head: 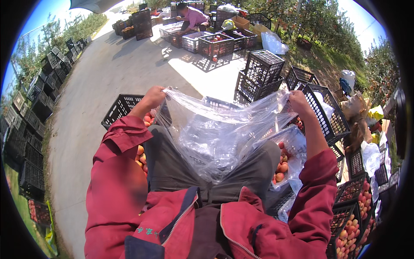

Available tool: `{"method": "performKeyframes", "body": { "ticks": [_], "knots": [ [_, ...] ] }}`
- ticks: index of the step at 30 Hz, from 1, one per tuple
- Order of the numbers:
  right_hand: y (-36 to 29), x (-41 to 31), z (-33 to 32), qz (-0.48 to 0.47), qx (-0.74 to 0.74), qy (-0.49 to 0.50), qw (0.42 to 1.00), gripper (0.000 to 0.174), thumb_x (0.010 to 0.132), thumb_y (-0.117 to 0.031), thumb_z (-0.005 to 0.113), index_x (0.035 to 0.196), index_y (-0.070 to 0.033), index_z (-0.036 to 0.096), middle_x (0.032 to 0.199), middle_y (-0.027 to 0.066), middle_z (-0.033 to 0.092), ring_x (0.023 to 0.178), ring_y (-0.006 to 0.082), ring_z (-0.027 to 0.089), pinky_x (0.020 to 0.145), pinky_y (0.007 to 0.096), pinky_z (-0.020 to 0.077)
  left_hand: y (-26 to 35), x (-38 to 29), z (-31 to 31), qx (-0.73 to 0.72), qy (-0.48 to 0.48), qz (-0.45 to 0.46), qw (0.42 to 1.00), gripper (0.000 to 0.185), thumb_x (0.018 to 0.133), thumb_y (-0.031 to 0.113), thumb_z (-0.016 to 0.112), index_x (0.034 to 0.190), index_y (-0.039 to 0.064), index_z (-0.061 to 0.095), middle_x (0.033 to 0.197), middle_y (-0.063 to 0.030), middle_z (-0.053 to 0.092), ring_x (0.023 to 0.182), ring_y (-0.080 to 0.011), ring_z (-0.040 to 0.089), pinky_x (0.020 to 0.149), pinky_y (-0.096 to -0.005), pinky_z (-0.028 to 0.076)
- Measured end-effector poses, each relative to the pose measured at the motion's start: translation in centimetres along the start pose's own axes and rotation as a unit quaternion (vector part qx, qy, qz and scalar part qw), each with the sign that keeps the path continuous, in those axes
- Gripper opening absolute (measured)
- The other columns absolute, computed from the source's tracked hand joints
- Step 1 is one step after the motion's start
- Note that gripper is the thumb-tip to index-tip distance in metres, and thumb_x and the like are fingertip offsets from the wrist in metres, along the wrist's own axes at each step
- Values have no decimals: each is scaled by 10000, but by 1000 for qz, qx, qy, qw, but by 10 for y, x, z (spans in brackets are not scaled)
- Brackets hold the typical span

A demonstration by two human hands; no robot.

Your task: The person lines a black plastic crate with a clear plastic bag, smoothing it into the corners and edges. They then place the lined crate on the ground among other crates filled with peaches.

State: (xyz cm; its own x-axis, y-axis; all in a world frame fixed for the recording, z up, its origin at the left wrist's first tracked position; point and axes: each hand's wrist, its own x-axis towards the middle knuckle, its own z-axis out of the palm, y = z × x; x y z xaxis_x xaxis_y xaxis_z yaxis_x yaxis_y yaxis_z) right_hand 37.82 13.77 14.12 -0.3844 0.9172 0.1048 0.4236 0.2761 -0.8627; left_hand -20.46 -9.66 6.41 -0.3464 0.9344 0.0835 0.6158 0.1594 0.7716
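Observation:
A clear plastic liner bag [213, 136] is stretched wide between my two hands and sags over my lap. My left hand [155, 96] pinches its upper left edge, and my right hand [299, 101] grips the upper right edge. Under my left forearm, a black plastic crate [121, 108] stands beside red apples [149, 119]. By my right knee, more apples [282, 166] lie in a plastic-lined crate. What is behind the bag shows only blurrily through the film.
Stacked black crates [263, 73] stand ahead to the right, with tilted crates [323, 113] nearer. Apple-filled crates [347, 233] are at lower right. Crate rows [29, 136] line the left side of the concrete road [84, 97]. A person [194, 19] crouches among crates farther ahead.

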Motion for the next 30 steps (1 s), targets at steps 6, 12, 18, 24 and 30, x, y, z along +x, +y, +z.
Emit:
{"method": "performKeyframes", "body": {
  "ticks": [6, 12, 18, 24, 30],
  "knots": [
    [45, 13, -37, 22, -264, 108, 958, 365, 976, -317, 734, 888, 29, 811, 782, 209, 760, 673, 312, 731, 681, 434, 565, -3, 16, 0, 52, 53, -70, 995, 407, 1004, 386, 700, 912, 7, 817, 777, -145, 744, 710, -236, 685, 688, -426, 533],
    [16, -22, 22, 0, -407, 64, 911, 383, 944, -374, 779, 973, 5, 822, 942, 270, 779, 942, 420, 774, 883, 501, 587, -8, -19, 0, 193, 26, -54, 979, 391, 969, 377, 726, 973, -3, 820, 864, -254, 766, 861, -399, 763, 813, -476, 570],
    [-23, -12, -37, -51, -396, 209, 893, 301, 919, -315, 739, 1033, -50, 825, 1014, 237, 787, 1020, 431, 755, 915, 523, 580, 38, 2, -35, 185, 145, 36, 971, 283, 960, 279, 711, 1002, 25, 828, 875, -227, 774, 836, -380, 763, 789, -462, 572],
    [-59, -31, -67, -83, -377, 362, 848, 396, 892, -291, 670, 1202, -94, 820, 1122, 225, 791, 1067, 420, 757, 927, 500, 587, 67, 2, -57, 57, 240, 90, 965, 251, 1005, 259, 707, 996, 49, 843, 700, -70, 701, 642, -143, 609, 635, -343, 479],
    [-74, -106, -111, -166, -262, 481, 820, 344, 959, -213, 767, 1261, -49, 770, 1245, 146, 770, 1151, 325, 732, 1042, 426, 547, 139, -53, -25, -166, 72, 143, 973, 383, 1108, 309, 672, 911, 8, 804, 662, 105, 472, 624, -22, 388, 557, -263, 293]
  ]
}}
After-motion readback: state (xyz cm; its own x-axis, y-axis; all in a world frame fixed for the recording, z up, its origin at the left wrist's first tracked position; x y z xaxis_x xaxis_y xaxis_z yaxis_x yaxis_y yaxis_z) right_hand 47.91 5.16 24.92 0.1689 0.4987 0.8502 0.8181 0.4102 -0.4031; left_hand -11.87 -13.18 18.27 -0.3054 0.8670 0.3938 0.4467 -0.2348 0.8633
